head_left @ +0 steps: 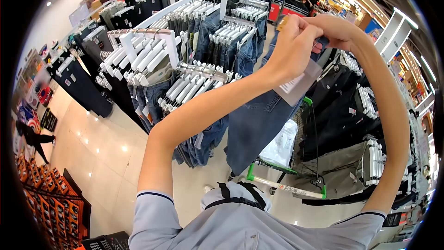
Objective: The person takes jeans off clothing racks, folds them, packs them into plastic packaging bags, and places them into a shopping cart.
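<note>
A pair of dark blue jeans hangs in front of me, its waist end raised in both hands. My left hand is closed with bent fingers at the waistband. Just beside it, and nearly touching it, my right hand pinches the same end of the garment. A pale card tag dangles below my left hand, over the jeans. Something small and yellowish shows at the left fingertips; I cannot make out what it is. The fingers cover most of the waistband.
A shopping cart with a green-ended handle stands close in front, a clear plastic bag inside. Racks of jeans on white hangers stand left and ahead; dark trousers hang at right. An orange shelf display is at lower left.
</note>
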Demonstrator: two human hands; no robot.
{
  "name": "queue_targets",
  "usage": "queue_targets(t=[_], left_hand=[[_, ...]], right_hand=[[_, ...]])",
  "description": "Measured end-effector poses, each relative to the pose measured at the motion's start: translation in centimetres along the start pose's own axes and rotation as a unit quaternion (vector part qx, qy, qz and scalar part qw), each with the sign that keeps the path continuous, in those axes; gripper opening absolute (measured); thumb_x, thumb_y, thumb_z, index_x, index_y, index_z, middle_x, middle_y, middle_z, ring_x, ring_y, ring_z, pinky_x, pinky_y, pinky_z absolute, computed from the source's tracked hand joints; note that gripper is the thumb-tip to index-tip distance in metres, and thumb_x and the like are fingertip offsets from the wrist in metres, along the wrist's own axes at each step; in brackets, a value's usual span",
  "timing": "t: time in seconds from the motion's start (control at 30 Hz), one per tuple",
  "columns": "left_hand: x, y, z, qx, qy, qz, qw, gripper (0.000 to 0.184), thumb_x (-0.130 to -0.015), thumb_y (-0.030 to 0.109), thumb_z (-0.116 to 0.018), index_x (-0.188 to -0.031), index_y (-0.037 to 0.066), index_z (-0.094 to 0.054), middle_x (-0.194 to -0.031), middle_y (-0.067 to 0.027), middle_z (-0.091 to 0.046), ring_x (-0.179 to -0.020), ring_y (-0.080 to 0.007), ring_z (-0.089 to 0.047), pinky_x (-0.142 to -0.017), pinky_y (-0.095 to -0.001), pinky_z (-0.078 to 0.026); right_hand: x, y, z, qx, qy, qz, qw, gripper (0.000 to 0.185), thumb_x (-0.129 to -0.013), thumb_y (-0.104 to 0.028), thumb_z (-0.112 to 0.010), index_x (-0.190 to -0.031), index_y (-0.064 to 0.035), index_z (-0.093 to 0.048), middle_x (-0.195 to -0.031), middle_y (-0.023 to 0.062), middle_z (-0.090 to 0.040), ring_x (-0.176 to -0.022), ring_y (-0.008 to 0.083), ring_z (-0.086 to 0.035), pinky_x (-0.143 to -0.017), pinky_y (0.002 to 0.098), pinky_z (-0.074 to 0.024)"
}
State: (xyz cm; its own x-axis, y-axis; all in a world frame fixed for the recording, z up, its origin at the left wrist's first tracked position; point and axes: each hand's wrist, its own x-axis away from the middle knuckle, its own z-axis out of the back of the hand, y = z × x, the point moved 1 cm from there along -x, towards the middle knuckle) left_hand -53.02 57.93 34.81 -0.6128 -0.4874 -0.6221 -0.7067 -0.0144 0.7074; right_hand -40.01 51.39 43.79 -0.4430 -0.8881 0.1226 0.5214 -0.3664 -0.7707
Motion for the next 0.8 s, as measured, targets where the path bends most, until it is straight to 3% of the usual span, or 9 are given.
queue_targets(t=[0.07,0.23,0.33,0.37,0.43,0.53,0.63,0.67,0.8], left_hand=[[0.5,-0.5,0.3,0.090,-0.065,0.024,0.993,0.016,-0.101,0.014,-0.045,-0.106,-0.001,-0.048,-0.105,-0.0221,-0.070,-0.093,-0.0223,-0.068,-0.089,-0.0332,-0.055],[0.9,1.4,1.9,0.066,-0.095,0.055,0.992,0.016,-0.097,0.012,-0.055,-0.106,0.000,-0.049,-0.105,-0.0194,-0.071,-0.092,-0.0236,-0.073,-0.082,-0.0340,-0.057],[3.4,3.7,4.1,-0.370,-0.028,-0.187,0.910,0.027,-0.090,0.019,-0.070,-0.109,0.004,-0.059,-0.103,-0.0099,-0.073,-0.082,-0.0201,-0.076,-0.070,-0.0335,-0.058],[3.8,4.1,5.3,-0.439,0.015,-0.302,0.846,0.028,-0.088,0.016,-0.074,-0.110,0.004,-0.060,-0.099,-0.0080,-0.073,-0.078,-0.0180,-0.075,-0.069,-0.0320,-0.057],[3.6,4.5,7.9,-0.437,0.069,-0.308,0.842,0.033,-0.085,0.015,-0.078,-0.111,0.003,-0.060,-0.101,-0.0083,-0.071,-0.082,-0.0170,-0.072,-0.072,-0.0322,-0.059],[1.5,4.1,11.3,-0.342,0.064,-0.179,0.920,0.065,-0.083,0.032,-0.086,-0.126,-0.004,-0.053,-0.135,-0.0211,-0.056,-0.123,-0.0268,-0.059,-0.093,-0.0349,-0.056],[-0.8,2.1,13.7,-0.291,0.020,-0.037,0.956,0.090,-0.080,0.044,-0.086,-0.139,-0.009,-0.044,-0.144,-0.0254,-0.048,-0.135,-0.0335,-0.050,-0.107,-0.0410,-0.047],[-1.2,1.3,14.0,-0.301,0.004,-0.039,0.953,0.119,-0.070,0.062,-0.087,-0.146,-0.012,-0.034,-0.144,-0.0330,-0.047,-0.126,-0.0362,-0.057,-0.105,-0.0428,-0.048],[-0.2,1.4,12.3,-0.238,-0.067,-0.004,0.969,0.095,-0.064,0.037,-0.097,-0.134,-0.010,-0.054,-0.123,-0.0201,-0.068,-0.112,-0.0241,-0.067,-0.100,-0.0359,-0.052]], right_hand=[[-0.3,-0.1,0.4,0.089,-0.088,0.030,0.992,0.023,-0.095,-0.028,-0.063,-0.090,-0.0068,-0.071,-0.078,0.0001,-0.063,-0.065,0.0069,-0.055,-0.058,0.0225,-0.0434],[-0.6,0.1,-1.1,0.104,0.002,0.041,0.994,0.021,-0.091,-0.017,-0.061,-0.096,-0.0020,-0.073,-0.077,0.0002,-0.065,-0.065,0.0056,-0.056,-0.057,0.0230,-0.0440],[-0.2,-1.1,-1.1,0.234,0.080,0.178,0.952,0.034,-0.090,-0.032,-0.074,-0.106,-0.0017,-0.077,-0.080,0.0002,-0.070,-0.068,0.0027,-0.060,-0.060,0.0226,-0.0488],[-0.3,-1.1,-1.4,0.181,0.051,0.218,0.958,0.043,-0.087,-0.043,-0.080,-0.099,-0.0019,-0.078,-0.077,-0.0006,-0.071,-0.063,0.0041,-0.062,-0.058,0.0221,-0.0499],[0.9,-2.1,-1.7,0.219,0.131,0.217,0.942,0.045,-0.086,-0.046,-0.080,-0.095,-0.0021,-0.078,-0.074,-0.0010,-0.072,-0.058,0.0069,-0.063,-0.056,0.0214,-0.0513],[0.8,-2.4,-0.7,0.251,0.157,0.214,0.931,0.042,-0.090,-0.045,-0.077,-0.102,-0.0047,-0.076,-0.078,-0.0017,-0.071,-0.062,0.0036,-0.065,-0.057,0.0178,-0.0503],[1.4,-2.8,-0.6,0.208,0.118,0.258,0.936,0.041,-0.091,-0.040,-0.077,-0.108,-0.0028,-0.075,-0.080,0.0007,-0.072,-0.064,0.0046,-0.068,-0.059,0.0171,-0.0543],[1.8,-3.0,-0.6,0.189,0.104,0.274,0.937,0.040,-0.091,-0.037,-0.077,-0.110,-0.0020,-0.074,-0.081,0.0018,-0.073,-0.065,0.0052,-0.068,-0.059,0.0171,-0.0562],[3.0,-3.2,-1.1,0.242,0.137,0.253,0.926,0.039,-0.092,-0.036,-0.077,-0.109,-0.0006,-0.074,-0.081,0.0034,-0.073,-0.066,0.0067,-0.069,-0.061,0.0181,-0.0566]])
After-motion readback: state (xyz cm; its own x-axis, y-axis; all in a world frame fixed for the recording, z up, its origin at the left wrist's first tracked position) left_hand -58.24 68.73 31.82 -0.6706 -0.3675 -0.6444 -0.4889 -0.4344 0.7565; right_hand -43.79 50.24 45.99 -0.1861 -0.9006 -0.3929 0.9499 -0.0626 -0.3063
